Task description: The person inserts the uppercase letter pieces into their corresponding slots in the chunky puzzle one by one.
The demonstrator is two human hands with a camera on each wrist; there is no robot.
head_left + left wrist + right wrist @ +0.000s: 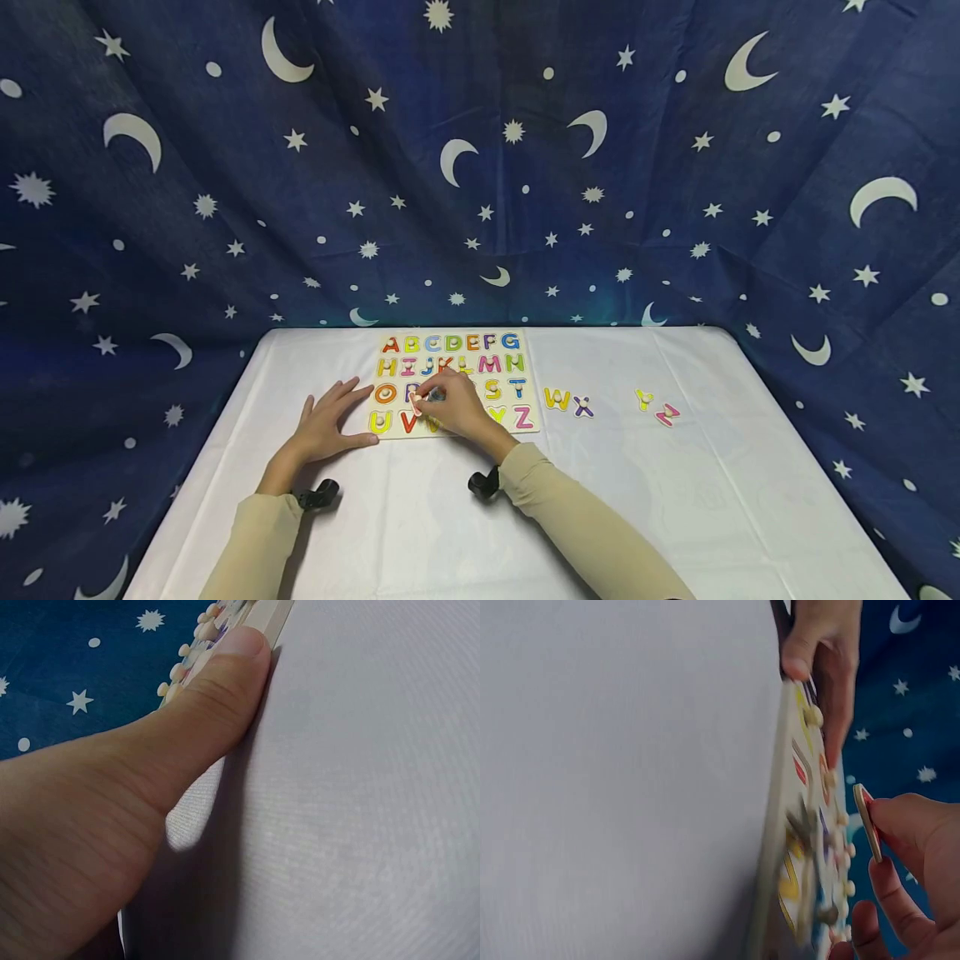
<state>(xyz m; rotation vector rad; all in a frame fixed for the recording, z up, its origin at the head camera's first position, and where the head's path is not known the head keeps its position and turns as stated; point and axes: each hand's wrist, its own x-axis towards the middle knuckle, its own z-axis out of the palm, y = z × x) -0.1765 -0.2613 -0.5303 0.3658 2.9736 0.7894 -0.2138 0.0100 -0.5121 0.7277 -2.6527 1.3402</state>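
Observation:
A wooden alphabet puzzle board (532, 390) lies on the table, many of its knobbed letters in their places. My left hand (324, 427) rests along its left side, fingers spread, with the thumb (225, 679) against the near left corner. Above the lower rows, my right hand (459, 406) pinches a red letter puzzle piece (415, 404), which looks like a V. In the right wrist view that piece (868, 823) is seen edge-on, tilted and clear of the board. Below it is the red V space (408, 423). My right hand hides several letters in the two near rows.
Right of the board lie a yellow W (557, 399) and a purple X (583, 407). Farther right are a yellow Y (644, 400) and a pink Z (667, 414). A white cloth (720, 500) covers the table; a dark blue star-patterned curtain (510, 208) hangs behind.

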